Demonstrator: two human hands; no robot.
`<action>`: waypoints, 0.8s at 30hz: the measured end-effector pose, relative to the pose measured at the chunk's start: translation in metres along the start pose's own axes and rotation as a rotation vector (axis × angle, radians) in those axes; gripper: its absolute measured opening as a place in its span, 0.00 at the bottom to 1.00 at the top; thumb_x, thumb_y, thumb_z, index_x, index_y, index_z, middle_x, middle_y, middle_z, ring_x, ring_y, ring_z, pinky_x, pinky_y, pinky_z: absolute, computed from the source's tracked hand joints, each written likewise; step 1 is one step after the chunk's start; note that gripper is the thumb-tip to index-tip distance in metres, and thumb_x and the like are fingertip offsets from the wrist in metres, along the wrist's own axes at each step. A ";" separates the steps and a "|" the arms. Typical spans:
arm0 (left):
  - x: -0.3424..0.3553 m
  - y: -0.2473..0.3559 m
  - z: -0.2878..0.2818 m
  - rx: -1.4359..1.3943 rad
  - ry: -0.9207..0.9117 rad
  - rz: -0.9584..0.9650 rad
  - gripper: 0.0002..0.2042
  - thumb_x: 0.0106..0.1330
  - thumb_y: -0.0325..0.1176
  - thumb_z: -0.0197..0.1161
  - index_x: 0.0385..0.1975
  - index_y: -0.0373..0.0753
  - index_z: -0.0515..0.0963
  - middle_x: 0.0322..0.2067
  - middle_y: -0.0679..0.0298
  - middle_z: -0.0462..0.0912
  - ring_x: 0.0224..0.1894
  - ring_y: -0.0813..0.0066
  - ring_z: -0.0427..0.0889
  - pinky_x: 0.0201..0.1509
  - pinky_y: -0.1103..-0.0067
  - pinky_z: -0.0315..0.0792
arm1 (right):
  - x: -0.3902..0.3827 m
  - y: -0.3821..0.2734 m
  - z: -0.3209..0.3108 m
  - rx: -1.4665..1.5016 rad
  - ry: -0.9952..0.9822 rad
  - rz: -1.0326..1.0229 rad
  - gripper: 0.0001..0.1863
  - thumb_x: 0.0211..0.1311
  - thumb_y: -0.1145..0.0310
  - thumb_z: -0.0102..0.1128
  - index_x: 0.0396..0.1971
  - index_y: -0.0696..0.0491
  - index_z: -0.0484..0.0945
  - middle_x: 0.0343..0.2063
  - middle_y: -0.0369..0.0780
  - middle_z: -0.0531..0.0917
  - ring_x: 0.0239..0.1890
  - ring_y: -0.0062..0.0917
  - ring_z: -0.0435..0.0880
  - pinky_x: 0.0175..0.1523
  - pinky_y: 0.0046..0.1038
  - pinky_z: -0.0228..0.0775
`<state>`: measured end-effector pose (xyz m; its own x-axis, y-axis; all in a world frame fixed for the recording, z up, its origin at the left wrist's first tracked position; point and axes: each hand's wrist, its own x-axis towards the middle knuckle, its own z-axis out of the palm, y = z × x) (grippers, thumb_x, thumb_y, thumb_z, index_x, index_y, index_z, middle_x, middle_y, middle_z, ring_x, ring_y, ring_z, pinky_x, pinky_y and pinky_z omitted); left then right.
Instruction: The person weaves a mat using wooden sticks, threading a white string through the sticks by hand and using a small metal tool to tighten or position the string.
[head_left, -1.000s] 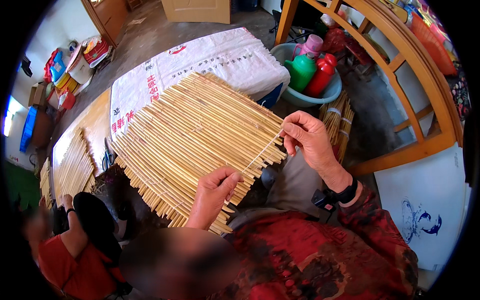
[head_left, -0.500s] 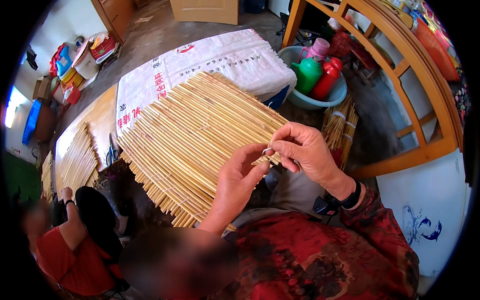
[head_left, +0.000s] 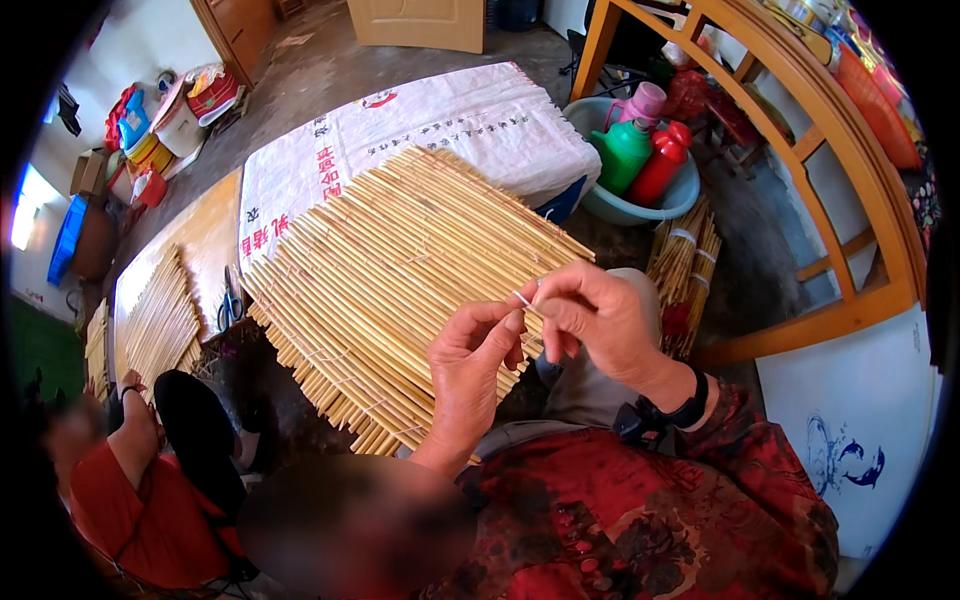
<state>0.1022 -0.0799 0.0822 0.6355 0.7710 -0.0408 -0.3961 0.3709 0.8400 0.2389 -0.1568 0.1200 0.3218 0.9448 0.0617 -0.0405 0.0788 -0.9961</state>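
Observation:
A large mat of straight yellow reed stalks [head_left: 390, 270], bound with thin thread, lies in front of me with its stepped edges to the left and near side. At its right corner, my left hand [head_left: 472, 365] pinches a short white string [head_left: 521, 299] between thumb and forefinger. The string's other end is between the thumb and fingers of my right hand [head_left: 598, 318], so it spans the small gap between both hands. My fingertips hide where the string meets the mat, if it does.
A white printed sack [head_left: 470, 105] covers the table under the mat's far side. Blue-handled scissors [head_left: 229, 305] and a smaller reed mat [head_left: 160, 315] lie left, near a seated person in red [head_left: 150, 510]. Flasks stand in a blue basin [head_left: 640, 207]; reed bundles [head_left: 690, 255] are beside it.
The string, curled in a small loop before, is now drawn straighter between my fingers. Both hands have shifted slightly left, and the left hand's thumb has closed in toward the right hand.

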 end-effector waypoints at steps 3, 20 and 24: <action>-0.003 0.000 -0.001 -0.003 0.012 0.021 0.06 0.64 0.25 0.60 0.37 0.30 0.77 0.28 0.62 0.79 0.23 0.79 0.74 0.25 0.84 0.67 | 0.009 0.012 -0.005 -0.483 -0.111 -0.559 0.05 0.61 0.74 0.57 0.37 0.57 0.76 0.35 0.40 0.82 0.26 0.24 0.81 0.29 0.21 0.73; -0.003 0.009 -0.015 -0.068 -0.063 -0.293 0.08 0.66 0.29 0.58 0.35 0.29 0.78 0.24 0.65 0.77 0.25 0.81 0.75 0.28 0.85 0.69 | 0.015 0.012 -0.018 -0.957 -0.306 -0.869 0.07 0.49 0.73 0.59 0.31 0.54 0.76 0.36 0.39 0.78 0.34 0.31 0.81 0.35 0.28 0.74; 0.001 0.010 -0.013 -0.004 -0.088 -0.276 0.07 0.66 0.28 0.58 0.34 0.29 0.78 0.23 0.64 0.78 0.23 0.82 0.74 0.28 0.85 0.69 | 0.011 0.017 -0.017 -0.871 -0.277 -0.786 0.08 0.49 0.75 0.61 0.32 0.53 0.77 0.36 0.40 0.78 0.35 0.32 0.81 0.36 0.28 0.75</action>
<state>0.0907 -0.0691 0.0834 0.7747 0.5926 -0.2206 -0.2025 0.5630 0.8012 0.2582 -0.1509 0.1031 -0.2458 0.7795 0.5761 0.7619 0.5228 -0.3824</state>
